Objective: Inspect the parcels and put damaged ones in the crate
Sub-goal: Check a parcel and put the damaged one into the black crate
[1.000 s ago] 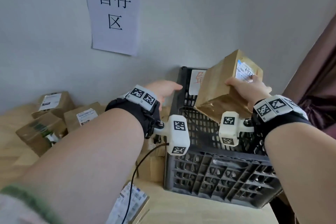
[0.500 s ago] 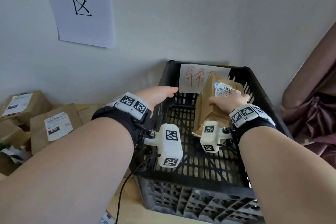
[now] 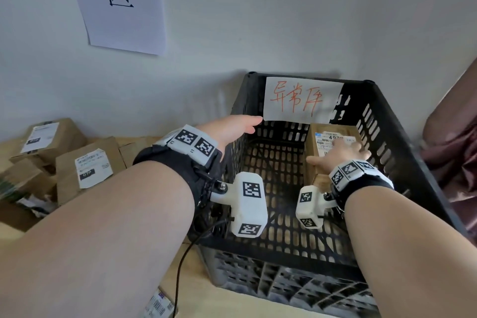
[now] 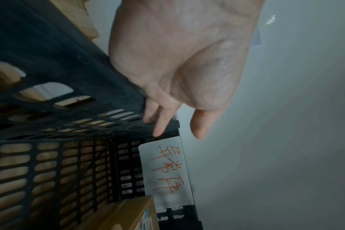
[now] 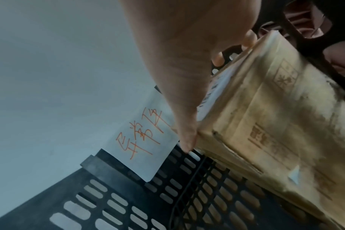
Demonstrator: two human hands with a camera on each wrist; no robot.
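From the head view, my right hand (image 3: 340, 153) is down inside the black crate (image 3: 402, 162), gripping the brown parcel (image 3: 333, 134), thumb on its left side and fingers draped over the top by the shipping label. A second ago I held this parcel up above the crate's rim, tilted; half a second ago it was partway in; now it stands low against the crate's right wall, beneath the red-lettered paper sign (image 3: 299, 102) on the back wall. My left hand (image 3: 232, 128) holds nothing and has stayed at the crate's left rim, fingers straight and relaxed. Other parcels (image 3: 85, 162) sit to the left by the wall, and a printed sheet (image 3: 116, 0) hangs above them.

In the left wrist view, my left hand (image 4: 179, 62) lies along the crate's (image 4: 49, 62) top edge, fingers (image 4: 161, 123) loosely extended and touching the rim near the back corner.

In the right wrist view, my right hand (image 5: 187, 54) clasps the parcel's (image 5: 276, 124) top, thumb pressed to one edge and fingertips (image 5: 248, 38) hooked over the far one.
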